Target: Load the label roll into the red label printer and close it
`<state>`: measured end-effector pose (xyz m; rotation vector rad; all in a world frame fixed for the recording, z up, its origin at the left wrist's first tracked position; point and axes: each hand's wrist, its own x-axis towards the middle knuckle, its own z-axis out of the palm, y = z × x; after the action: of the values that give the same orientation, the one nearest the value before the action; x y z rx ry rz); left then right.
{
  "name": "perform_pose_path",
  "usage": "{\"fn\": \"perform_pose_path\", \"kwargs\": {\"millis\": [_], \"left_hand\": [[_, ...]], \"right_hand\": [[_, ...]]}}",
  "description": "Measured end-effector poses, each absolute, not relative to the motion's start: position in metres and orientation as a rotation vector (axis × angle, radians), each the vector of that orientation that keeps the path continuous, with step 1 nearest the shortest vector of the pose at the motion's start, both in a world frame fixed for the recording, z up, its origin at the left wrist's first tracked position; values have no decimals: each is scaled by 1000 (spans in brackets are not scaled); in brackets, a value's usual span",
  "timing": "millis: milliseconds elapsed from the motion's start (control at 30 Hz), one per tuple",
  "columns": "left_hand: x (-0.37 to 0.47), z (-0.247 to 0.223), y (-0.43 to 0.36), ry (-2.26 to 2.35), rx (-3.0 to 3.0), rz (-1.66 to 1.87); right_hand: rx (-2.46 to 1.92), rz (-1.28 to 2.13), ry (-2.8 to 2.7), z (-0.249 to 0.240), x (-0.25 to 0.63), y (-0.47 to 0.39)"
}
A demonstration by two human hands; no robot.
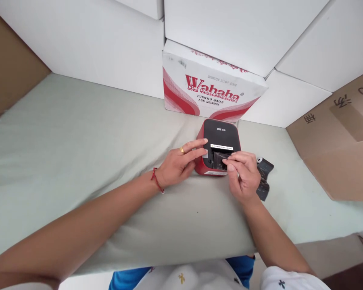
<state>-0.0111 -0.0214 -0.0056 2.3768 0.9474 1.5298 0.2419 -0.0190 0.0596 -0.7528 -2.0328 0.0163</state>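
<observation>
At two o'clock from the left hand (177,166), whose spread fingers touch it without gripping, stands a boxy black-topped red plastic device (220,137), long axis roughly twelve-to-six; the right hand (244,173), nearer, pinches dark glossy film (218,162) at its ten o'clock.

- I sit at what looks like a makeshift work corner; home, shop or storeroom, I can't tell.
- My table (63,129) is spread with pale green cloth.
- White boxes or panels (109,44) wall its back.
- A drinking-water carton (175,74) stands against them.
- A brown cardboard box (323,165) borders my right.
</observation>
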Motion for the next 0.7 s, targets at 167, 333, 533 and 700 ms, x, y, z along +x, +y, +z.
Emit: {"fn": "perform_pose_path", "kwargs": {"millis": [167,333,533,700], "left_hand": [[-11,-4,-22,1144,2395,1692],[-11,-8,-18,1136,2396,1551],[-13,-9,-15,1041,2371,1379],[-14,-7,-19,1098,2407,1268]], "right_hand": [[-771,-71,-2043,57,238,-26],[-795,-55,-2036,54,238,-25],[-718,-65,-2066,61,237,-23],[-741,-18,-2118,70,240,-20]]}}
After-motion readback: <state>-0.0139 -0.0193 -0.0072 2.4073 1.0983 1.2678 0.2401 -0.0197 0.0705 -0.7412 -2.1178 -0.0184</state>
